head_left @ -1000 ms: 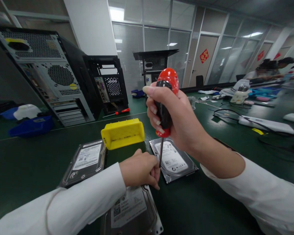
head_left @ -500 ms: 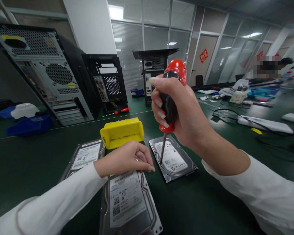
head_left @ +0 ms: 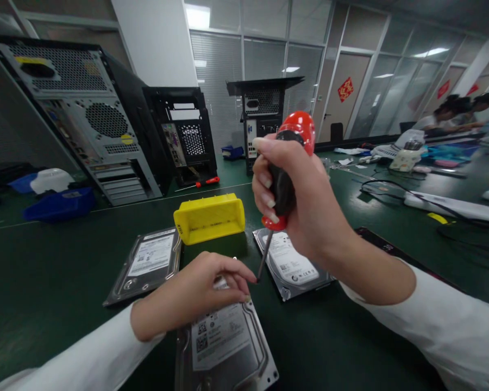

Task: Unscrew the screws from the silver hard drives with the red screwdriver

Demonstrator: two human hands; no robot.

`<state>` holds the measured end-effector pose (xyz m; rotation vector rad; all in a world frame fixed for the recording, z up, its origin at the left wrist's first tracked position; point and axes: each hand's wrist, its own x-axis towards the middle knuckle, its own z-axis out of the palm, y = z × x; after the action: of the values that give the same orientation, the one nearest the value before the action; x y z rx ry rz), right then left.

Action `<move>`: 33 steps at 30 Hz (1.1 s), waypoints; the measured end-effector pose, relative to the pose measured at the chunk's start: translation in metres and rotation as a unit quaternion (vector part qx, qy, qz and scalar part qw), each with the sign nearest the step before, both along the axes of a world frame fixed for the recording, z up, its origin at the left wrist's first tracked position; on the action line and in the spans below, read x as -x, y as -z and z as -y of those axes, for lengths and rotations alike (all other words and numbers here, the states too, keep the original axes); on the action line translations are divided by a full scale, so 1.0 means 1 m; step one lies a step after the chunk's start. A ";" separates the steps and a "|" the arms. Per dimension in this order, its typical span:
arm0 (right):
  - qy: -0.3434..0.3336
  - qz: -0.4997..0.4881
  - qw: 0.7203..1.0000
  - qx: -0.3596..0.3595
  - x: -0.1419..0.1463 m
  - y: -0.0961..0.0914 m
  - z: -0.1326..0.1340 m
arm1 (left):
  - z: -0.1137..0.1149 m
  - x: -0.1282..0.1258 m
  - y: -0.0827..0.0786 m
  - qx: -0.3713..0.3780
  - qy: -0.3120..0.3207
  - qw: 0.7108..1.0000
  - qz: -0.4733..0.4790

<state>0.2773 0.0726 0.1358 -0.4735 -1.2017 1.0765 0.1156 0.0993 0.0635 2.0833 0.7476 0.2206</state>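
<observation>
My right hand (head_left: 305,212) is wrapped round the red and black handle of a screwdriver (head_left: 285,174), held upright with its shaft pointing down and left. The tip meets the fingertips of my left hand (head_left: 195,290), which rests on the far end of the nearest hard drive (head_left: 228,342), fingers curled and pinched at the tip. Whether they hold a screw is hidden. Two more hard drives lie on the green mat, the left hard drive (head_left: 149,263) and the right hard drive (head_left: 293,263). A yellow bin (head_left: 209,218) lies just beyond them.
Open computer cases stand at the back: a grey case (head_left: 85,114), a black case (head_left: 187,136) and a far case (head_left: 263,117). Blue trays (head_left: 59,203) sit left. A spare screwdriver (head_left: 199,183) lies by the cases. Cables and a white power strip (head_left: 448,205) run right, where other people sit.
My left hand slid forward onto the near drive's far end and its fingers closed at the screwdriver tip. The screwdriver tilted, its tip swinging left off the right drive.
</observation>
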 end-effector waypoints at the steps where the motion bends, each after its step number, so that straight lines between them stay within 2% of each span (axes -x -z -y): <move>1: -0.002 -0.012 1.000 0.003 0.002 0.001 0.002 | 0.005 0.001 0.003 -0.024 -0.011 1.000 0.002; 6: -0.015 -0.016 1.000 -0.018 0.013 0.007 0.009 | 0.024 0.002 0.019 -0.122 -0.106 0.986 -0.025; 8: -0.011 -0.005 1.000 -0.018 0.016 0.010 0.009 | 0.027 0.002 0.020 -0.137 -0.124 0.982 -0.036; 15: -0.022 0.015 1.000 0.005 0.019 0.014 0.008 | 0.027 -0.003 0.014 -0.149 -0.137 0.977 -0.069; 23: -0.031 0.026 0.999 0.036 0.021 0.014 0.008 | 0.031 0.001 0.017 -0.178 -0.145 0.972 -0.054; 29: -0.018 0.021 0.999 0.043 0.022 0.013 0.007 | 0.033 0.002 0.023 -0.175 -0.168 0.970 -0.006; 33: -0.016 0.023 0.999 0.034 0.021 0.012 0.006 | 0.034 0.007 0.029 -0.181 -0.157 0.970 0.031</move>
<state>0.2568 0.0666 0.1240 -0.5361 -1.2194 1.1419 0.1091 0.0657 0.0346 2.2747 1.0611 0.6350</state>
